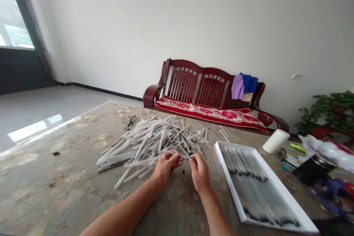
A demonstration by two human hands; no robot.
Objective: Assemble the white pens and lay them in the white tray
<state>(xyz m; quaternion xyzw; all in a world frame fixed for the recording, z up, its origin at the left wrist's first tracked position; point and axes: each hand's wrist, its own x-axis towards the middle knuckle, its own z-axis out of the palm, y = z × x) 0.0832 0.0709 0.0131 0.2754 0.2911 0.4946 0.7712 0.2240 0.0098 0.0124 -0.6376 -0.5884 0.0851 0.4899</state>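
The person's left hand [166, 166] and right hand [199, 174] are pinching a thin white plastic tube [177, 153] between curled fingers [177, 160], holding it just in front of a loose heap of white tubes [151, 143] on a mottled beige tabletop [49, 177].

Left hand [166, 169] and right hand [199, 174] just apart, both grips curled closed.

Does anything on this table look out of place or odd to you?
Yes: two thin white plastic sticks lie by themselves beyond the corner of the white rectangular tray, apart from the loose heap of similar sticks. They look stray because they are in neither the heap nor the tray's neat rows.
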